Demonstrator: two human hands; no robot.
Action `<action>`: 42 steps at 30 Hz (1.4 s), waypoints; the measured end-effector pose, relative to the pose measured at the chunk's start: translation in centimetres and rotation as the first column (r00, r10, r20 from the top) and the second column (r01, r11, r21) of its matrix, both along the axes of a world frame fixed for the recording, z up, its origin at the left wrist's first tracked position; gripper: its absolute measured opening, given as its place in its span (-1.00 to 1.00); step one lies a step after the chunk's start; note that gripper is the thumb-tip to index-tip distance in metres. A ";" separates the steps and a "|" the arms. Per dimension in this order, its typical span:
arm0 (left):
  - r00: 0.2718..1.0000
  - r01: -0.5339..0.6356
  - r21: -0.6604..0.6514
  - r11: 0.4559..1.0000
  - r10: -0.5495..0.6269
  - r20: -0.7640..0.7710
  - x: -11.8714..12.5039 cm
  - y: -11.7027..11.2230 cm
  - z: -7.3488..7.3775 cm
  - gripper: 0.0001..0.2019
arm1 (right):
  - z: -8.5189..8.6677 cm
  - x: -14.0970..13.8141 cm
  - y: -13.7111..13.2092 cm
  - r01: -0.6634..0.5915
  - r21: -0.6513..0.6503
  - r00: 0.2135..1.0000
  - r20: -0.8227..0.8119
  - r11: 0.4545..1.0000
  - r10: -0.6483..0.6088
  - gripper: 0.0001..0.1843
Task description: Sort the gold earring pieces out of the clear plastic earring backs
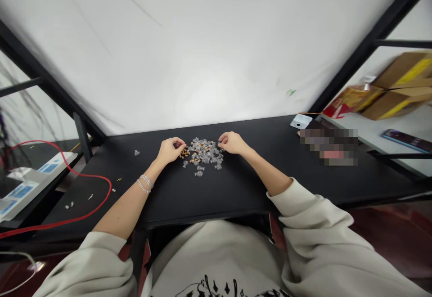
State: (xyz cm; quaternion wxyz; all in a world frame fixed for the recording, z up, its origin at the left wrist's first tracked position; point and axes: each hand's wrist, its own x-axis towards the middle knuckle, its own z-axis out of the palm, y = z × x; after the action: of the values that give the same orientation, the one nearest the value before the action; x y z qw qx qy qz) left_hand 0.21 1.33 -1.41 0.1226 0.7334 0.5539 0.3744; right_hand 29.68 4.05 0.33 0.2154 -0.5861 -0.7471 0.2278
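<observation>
A heap of tiny clear glass bottles [206, 154] lies in the middle of the black table, with small tan corks [184, 153] gathered at its left side and some mixed in. My left hand [171, 150] rests at the left edge of the heap beside the corks, its thumb and fingers pinched together. At the right edge, my right hand [232, 143] has its fingertips closed next to the bottles. Whatever either hand holds is too small or hidden to name. A few bottles [199, 173] lie loose in front of the heap.
A single clear piece [137, 152] lies to the left. A red cable [107, 188] loops past a white power strip [37, 180]. At the right are a small white camera-like device [301, 121], a blurred-out item [329, 147], a phone [407, 140] and cardboard boxes [401, 85].
</observation>
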 end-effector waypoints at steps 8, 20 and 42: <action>0.992 0.035 0.103 0.994 -0.047 0.119 3.7 -1.3 0.7 -0.82 | 0.2 -1.9 -1.3 -0.027 0.236 0.940 -0.324 0.971 0.105 -0.72; 0.929 0.132 0.047 0.990 -0.140 0.343 5.0 -2.6 0.7 -0.75 | -0.7 -4.9 -3.6 -0.214 0.176 0.744 -0.609 0.961 0.277 -0.64; 0.804 0.306 -0.098 0.947 -0.203 0.558 4.6 -3.2 0.8 -0.71 | -0.6 -4.6 -4.4 -0.323 0.226 0.612 -0.691 0.919 0.385 -0.66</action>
State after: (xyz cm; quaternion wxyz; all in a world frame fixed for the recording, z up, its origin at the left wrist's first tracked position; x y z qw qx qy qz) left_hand 4.83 -1.85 -0.62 0.3901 0.6510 0.4247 0.4935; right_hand 25.07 -0.39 -0.31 0.4658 -0.2801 -0.7097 0.4482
